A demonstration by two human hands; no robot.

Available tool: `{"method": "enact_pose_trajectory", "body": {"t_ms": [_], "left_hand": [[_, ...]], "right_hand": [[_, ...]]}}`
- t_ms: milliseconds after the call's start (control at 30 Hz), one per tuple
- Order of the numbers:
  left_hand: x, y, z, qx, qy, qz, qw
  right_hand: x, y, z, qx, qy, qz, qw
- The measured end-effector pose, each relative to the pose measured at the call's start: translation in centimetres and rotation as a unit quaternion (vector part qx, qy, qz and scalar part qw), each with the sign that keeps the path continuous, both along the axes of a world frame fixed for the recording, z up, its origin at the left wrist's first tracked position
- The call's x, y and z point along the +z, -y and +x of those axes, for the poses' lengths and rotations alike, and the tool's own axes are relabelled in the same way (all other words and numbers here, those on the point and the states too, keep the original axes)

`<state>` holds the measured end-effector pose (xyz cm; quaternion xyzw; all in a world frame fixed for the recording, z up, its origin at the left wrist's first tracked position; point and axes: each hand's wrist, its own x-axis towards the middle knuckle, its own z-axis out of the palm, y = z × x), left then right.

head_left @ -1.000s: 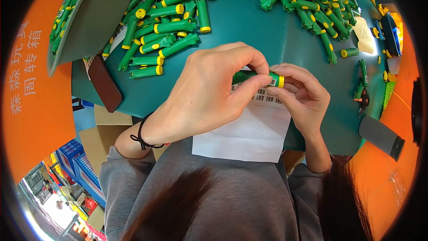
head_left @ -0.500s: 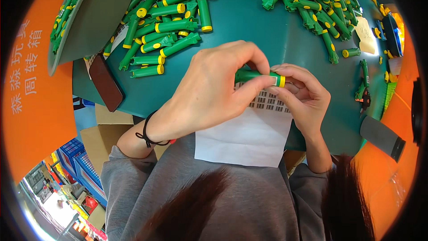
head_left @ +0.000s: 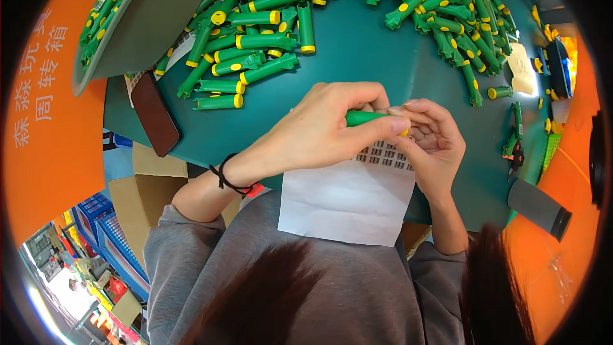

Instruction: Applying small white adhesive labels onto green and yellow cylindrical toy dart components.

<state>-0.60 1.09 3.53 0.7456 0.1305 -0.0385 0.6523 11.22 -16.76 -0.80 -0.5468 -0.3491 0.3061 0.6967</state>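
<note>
My left hand (head_left: pixel 325 131) and my right hand (head_left: pixel 431 137) meet over the green table (head_left: pixel 370 57), both gripping one green plastic tube with a yellow end (head_left: pixel 361 117). The left fingers wrap its body and the right fingertips press at its yellow tip, which is mostly hidden. Directly beneath the hands lies a white sheet (head_left: pixel 348 201) carrying rows of small dark stickers (head_left: pixel 386 154); it hangs over the table's near edge.
Several green-and-yellow tubes lie in a pile (head_left: pixel 249 45) at the far left and another pile (head_left: pixel 447 13) at the far right. A dark phone (head_left: pixel 154 113) lies left, a grey tray (head_left: pixel 137 19) beyond it, orange bins at both sides, and a grey roller (head_left: pixel 536 207) right.
The hands have shifted slightly, and my right fingers now cover the yellow tip that showed before. The tube stays held between both hands.
</note>
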Motion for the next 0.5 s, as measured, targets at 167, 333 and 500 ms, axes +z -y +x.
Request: {"method": "enact_pose_trajectory", "body": {"t_ms": [167,333,500], "left_hand": [[-0.1,0.1,0.0,0.074,-0.03,-0.076,0.994],[3.1,-8.5,-4.9,0.388,0.197,0.398,0.808],[9.2,-18.1,-8.2,0.513,0.159,0.635,0.555]], "right_hand": [[0.3,0.0,0.3,0.015,0.013,-0.007,1.0],[2.4,0.4,2.9,0.035,0.375,-0.257,0.89],[1.5,0.2,2.7,0.053,0.369,-0.292,0.881]]}}
